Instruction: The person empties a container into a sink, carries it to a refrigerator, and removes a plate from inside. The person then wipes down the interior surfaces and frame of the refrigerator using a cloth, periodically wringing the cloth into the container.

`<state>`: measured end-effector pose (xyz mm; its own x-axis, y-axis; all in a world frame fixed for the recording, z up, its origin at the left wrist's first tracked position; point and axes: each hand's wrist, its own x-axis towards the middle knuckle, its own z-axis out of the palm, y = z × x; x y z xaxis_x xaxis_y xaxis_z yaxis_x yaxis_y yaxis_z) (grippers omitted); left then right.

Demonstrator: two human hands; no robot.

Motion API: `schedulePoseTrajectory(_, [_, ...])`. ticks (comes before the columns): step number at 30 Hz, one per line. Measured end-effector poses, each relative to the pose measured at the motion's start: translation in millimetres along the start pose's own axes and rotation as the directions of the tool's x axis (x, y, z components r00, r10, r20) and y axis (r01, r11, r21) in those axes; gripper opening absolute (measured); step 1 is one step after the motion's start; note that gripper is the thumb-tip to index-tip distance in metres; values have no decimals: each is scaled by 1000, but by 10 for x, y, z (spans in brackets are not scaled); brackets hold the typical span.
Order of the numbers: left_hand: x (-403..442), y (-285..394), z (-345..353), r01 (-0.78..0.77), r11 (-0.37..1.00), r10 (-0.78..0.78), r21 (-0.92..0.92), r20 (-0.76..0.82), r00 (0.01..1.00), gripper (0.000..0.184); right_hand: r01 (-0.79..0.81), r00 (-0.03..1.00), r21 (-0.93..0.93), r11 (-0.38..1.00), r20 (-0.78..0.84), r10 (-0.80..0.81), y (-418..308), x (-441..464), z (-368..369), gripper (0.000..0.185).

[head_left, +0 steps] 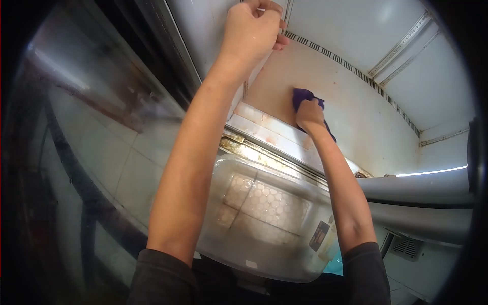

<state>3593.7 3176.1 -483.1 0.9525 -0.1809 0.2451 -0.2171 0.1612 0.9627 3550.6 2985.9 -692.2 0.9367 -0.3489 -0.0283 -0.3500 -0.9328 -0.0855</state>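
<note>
Purple cloth (303,95) bunched in right hand (310,113), probably mid-wipe on panel (356,109) beneath; next stroke needs steady pressure. Left hand (252,29) half-curled, can't tell if gripping.

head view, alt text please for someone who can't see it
A bare right hand holds a dark purple cloth against the smudged pale inner surface of a white-walled cabinet. The left hand, fingers curled, is near its left side; a translucent rectangular plastic tub is in front.

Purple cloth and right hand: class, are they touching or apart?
Touching: the head view shows the right hand holding the purple cloth, with cloth showing on both sides of it.
</note>
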Motion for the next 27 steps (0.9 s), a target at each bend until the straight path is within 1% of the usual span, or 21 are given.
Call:
schedulePoseTrajectory(1, [-4,-31,-5,-3,1000,3,5,-1,1000,21,3,1000,5,1000,-2,-3,-83,61,23,32])
schedulePoseTrajectory(3, [-102,-7,-14,-17,1000,16,14,26,1000,20,36,990,160,987,128,-57,-279,123,-92,32])
schedulePoseTrajectory(6, [-106,56,-27,64,997,-64,34,2,998,18,107,989,464,879,44,-144,-427,126,-342,34])
schedulePoseTrajectory(8, [-139,35,-36,47,999,-48,-16,-18,999,18,92,989,488,868,55,-136,-383,361,-195,39])
schedulePoseTrajectory(9, [-95,-13,-43,41,999,-41,-5,-1,999,16,-68,952,812,580,227,-206,-356,460,-161,43])
schedulePoseTrajectory(10, [-62,-60,-49,33,999,-34,4,17,999,16,-289,880,937,195,340,-332,-322,524,-104,47])
schedulePoseTrajectory(11, [-58,-120,-58,39,999,-39,2,18,999,16,-282,887,923,261,354,-297,-390,434,-275,50])
schedulePoseTrajectory(12, [-56,-216,-68,15,994,-20,106,49,999,20,-195,935,826,529,319,-154,-470,379,-342,51])
schedulePoseTrajectory(13, [-61,-305,-78,-14,978,-3,208,83,997,26,52,985,611,790,97,-140,-432,375,-258,47])
schedulePoseTrajectory(14, [-58,-416,-66,-13,978,-5,208,87,996,26,231,971,262,937,-121,-206,-374,392,-131,44])
schedulePoseTrajectory(15, [-48,-564,-43,-44,867,-26,496,134,991,29,245,969,253,936,-105,-226,-344,434,-68,43])
schedulePoseTrajectory(16, [-46,-714,-27,-83,673,-61,735,168,984,33,263,965,244,934,-87,-249,-326,484,-5,42])
schedulePoseTrajectory(17, [-29,-923,-22,-99,585,-187,805,253,949,39,323,946,257,911,-52,-320,-348,455,3,39])
schedulePoseTrajectory(18, [-14,-1164,-13,-129,493,-319,860,317,893,47,325,945,257,910,-45,-325,-377,373,-67,39])
schedulePoseTrajectory(19, [-20,-1462,2,-121,493,-324,862,310,894,47,343,924,209,916,102,-370,-412,281,-188,38])
schedulePoseTrajectory(20, [-51,-1789,9,-248,379,-281,892,366,887,53,368,881,164,915,253,-400,-436,215,-217,38])
schedulePoseTrajectory(21, [-93,-2014,8,-364,258,-253,895,427,868,60,363,889,199,910,219,-402,-365,320,-77,35])
schedulePoseTrajectory(22, [-91,-2133,-31,-355,266,-270,896,423,865,60,397,887,180,900,176,-427,-359,320,-41,27])
schedulePoseTrajectory(25, [-127,-2165,-22,-239,266,-483,934,343,805,62,433,890,346,832,-21,-455,-279,348,184,25])
schedulePoseTrajectory(26, [-174,-2194,4,-247,188,-460,951,307,833,57,360,915,454,815,1,-404,-253,315,169,27])
schedulePoseTrajectory(27, [-217,-2194,58,-183,172,-440,968,242,865,56,356,917,482,801,-13,-399,-215,328,212,28])
